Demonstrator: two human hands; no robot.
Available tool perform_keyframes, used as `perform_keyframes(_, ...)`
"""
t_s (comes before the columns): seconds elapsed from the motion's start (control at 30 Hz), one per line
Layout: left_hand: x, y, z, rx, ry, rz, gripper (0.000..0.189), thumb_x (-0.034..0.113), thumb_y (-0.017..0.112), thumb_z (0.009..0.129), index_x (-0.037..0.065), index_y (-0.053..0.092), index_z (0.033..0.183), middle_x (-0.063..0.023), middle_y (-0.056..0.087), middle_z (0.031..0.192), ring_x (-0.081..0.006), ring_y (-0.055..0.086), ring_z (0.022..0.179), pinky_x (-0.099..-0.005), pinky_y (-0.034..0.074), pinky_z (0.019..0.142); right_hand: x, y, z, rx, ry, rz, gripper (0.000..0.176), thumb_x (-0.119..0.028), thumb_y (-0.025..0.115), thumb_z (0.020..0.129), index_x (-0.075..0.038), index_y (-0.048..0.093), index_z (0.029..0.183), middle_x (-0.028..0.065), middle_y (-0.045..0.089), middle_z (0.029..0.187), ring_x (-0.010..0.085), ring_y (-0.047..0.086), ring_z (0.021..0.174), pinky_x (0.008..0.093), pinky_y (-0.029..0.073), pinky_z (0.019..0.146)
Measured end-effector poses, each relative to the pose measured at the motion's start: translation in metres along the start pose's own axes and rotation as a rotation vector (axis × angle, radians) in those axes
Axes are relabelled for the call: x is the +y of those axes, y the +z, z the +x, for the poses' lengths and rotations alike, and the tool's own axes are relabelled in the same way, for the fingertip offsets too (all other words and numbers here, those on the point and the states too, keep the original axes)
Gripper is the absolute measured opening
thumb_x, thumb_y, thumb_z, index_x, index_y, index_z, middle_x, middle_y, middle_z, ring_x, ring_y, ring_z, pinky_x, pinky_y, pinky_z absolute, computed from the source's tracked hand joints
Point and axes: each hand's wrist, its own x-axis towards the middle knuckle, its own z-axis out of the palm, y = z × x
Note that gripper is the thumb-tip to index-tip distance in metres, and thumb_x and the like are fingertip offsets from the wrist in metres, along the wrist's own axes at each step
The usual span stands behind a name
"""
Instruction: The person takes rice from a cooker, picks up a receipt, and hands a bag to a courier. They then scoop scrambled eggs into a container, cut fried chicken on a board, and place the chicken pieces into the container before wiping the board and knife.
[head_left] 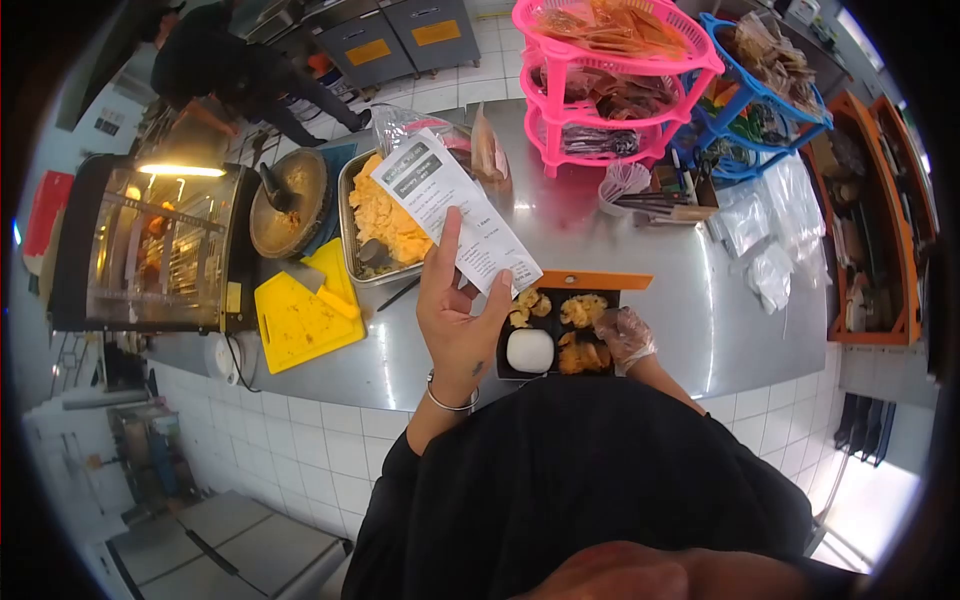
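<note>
My left hand (452,320) holds up a printed paper receipt (450,215), pinched between thumb and fingers, with the index finger lying across its print. A metal bangle circles that wrist. My right hand (628,340), in a clear plastic glove, reaches over the right side of a black compartment food box (545,374). Its curled fingertips are right at the fried pieces (582,310); I cannot tell what they grip. A white rice mound (530,351) fills the front left compartment, and browned fried pieces (583,353) lie in the front right one. The box's orange lid flap (590,281) stands open behind.
Left on the steel table (390,345) are a yellow cutting board (290,335) with a knife (330,295), a stone mortar (290,215) and a tray of fried food (385,220). Pink tiered baskets (615,100) stand behind, plastic bags (745,220) right. Another person (220,60) works back left.
</note>
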Motion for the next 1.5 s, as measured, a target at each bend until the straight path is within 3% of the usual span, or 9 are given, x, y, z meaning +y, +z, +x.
perform_keyframes(0.2, -0.003, 0.043, 0.005, 0.003, 0.039, 0.082, 0.072, -0.014, 0.060, 0.085, 0.000, 0.032, 0.151, -0.0088, 0.044, 0.129, -0.0203, 0.052, 0.122, -0.0321, 0.049, 0.099, -0.023, -0.040, 0.025, -0.177, 0.248, 0.102, 0.019, -0.019, 0.070, 0.088, -0.002, 0.064, 0.093, 0.0039, 0.065, 0.087, 0.0159, 0.062, 0.084, 0.0276, 0.051, 0.076)
perform_keyframes(0.37, -0.011, 0.067, 0.002, 0.000, -0.007, 0.120, 0.072, -0.013, 0.059, 0.087, -0.003, 0.029, 0.151, -0.0130, 0.038, 0.142, -0.0241, 0.050, 0.126, -0.0338, 0.046, 0.102, 0.009, -0.101, 0.039, 0.096, 0.332, 0.483, 0.017, -0.021, 0.065, 0.089, -0.004, 0.067, 0.093, 0.0036, 0.068, 0.083, 0.0142, 0.063, 0.076, 0.0299, 0.051, 0.069)
perform_keyframes(0.73, -0.017, 0.001, -0.049, 0.320, -0.056, 0.239, 0.074, -0.014, 0.061, 0.085, 0.001, 0.032, 0.151, -0.0114, 0.045, 0.137, -0.0204, 0.053, 0.116, -0.0309, 0.048, 0.095, -0.205, -0.188, 0.240, 0.651, -0.679, -0.456, 0.015, -0.021, 0.066, 0.091, -0.011, 0.072, 0.101, 0.0117, 0.070, 0.088, 0.0268, 0.064, 0.082, 0.0394, 0.051, 0.076)
perform_keyframes(0.87, -0.027, -0.040, -0.085, 0.469, -0.074, 0.321, 0.073, -0.015, 0.059, 0.083, 0.002, 0.036, 0.150, -0.0146, 0.047, 0.137, -0.0213, 0.053, 0.114, -0.0308, 0.046, 0.097, -0.222, -0.159, 0.254, 0.290, -0.337, 0.133, 0.020, -0.012, 0.066, 0.088, -0.012, 0.073, 0.107, 0.0126, 0.071, 0.092, 0.0236, 0.067, 0.080, 0.0323, 0.053, 0.079)
perform_keyframes(0.97, -0.038, -0.082, -0.123, 0.537, -0.103, 0.436, 0.070, -0.014, 0.058, 0.083, 0.001, 0.038, 0.149, -0.0161, 0.048, 0.138, -0.0232, 0.054, 0.114, -0.0319, 0.045, 0.098, -0.186, -0.139, 0.244, 0.256, -0.556, 0.056, 0.020, -0.021, 0.072, 0.086, -0.008, 0.075, 0.100, 0.0116, 0.071, 0.091, 0.0189, 0.066, 0.084, 0.0333, 0.052, 0.077)
perform_keyframes(1.17, -0.053, -0.121, -0.181, 0.754, -0.371, 0.527, 0.067, -0.011, 0.056, 0.081, 0.000, 0.043, 0.146, -0.0189, 0.049, 0.139, -0.0239, 0.055, 0.112, -0.0316, 0.046, 0.096, -0.119, -0.181, 0.193, 0.451, 0.034, -0.061, 0.022, -0.027, 0.070, 0.087, -0.007, 0.073, 0.096, 0.0144, 0.071, 0.095, 0.0262, 0.066, 0.088, 0.0386, 0.051, 0.081)
perform_keyframes(1.23, -0.083, -0.155, -0.211, 0.778, -0.338, 0.394, 0.067, -0.011, 0.055, 0.081, 0.001, 0.044, 0.146, -0.0183, 0.050, 0.138, -0.0228, 0.057, 0.108, -0.0304, 0.047, 0.093, -0.084, -0.206, 0.191, 0.701, -0.024, -0.359, 0.022, -0.026, 0.068, 0.088, -0.006, 0.072, 0.097, 0.0133, 0.071, 0.094, 0.0247, 0.066, 0.087, 0.0365, 0.051, 0.079)
perform_keyframes(1.3, -0.099, -0.167, -0.222, 0.801, -0.325, 0.372, 0.068, -0.011, 0.055, 0.080, 0.001, 0.044, 0.145, -0.0180, 0.051, 0.137, -0.0219, 0.058, 0.104, -0.0297, 0.047, 0.091, -0.085, -0.224, 0.194, 0.674, 0.034, -0.043, 0.022, -0.025, 0.068, 0.088, -0.005, 0.071, 0.098, 0.0113, 0.071, 0.093, 0.0220, 0.066, 0.086, 0.0343, 0.051, 0.079)
perform_keyframes(1.5, -0.079, -0.121, -0.203, 0.751, -0.377, 0.477, 0.069, -0.011, 0.055, 0.080, 0.002, 0.043, 0.146, -0.0178, 0.051, 0.137, -0.0206, 0.058, 0.100, -0.0297, 0.048, 0.090, -0.255, -0.203, 0.227, 0.614, -0.804, -0.437, 0.026, -0.021, 0.069, 0.085, -0.013, 0.070, 0.110, 0.0090, 0.067, 0.096, 0.0311, 0.060, 0.096, 0.0393, 0.048, 0.088)
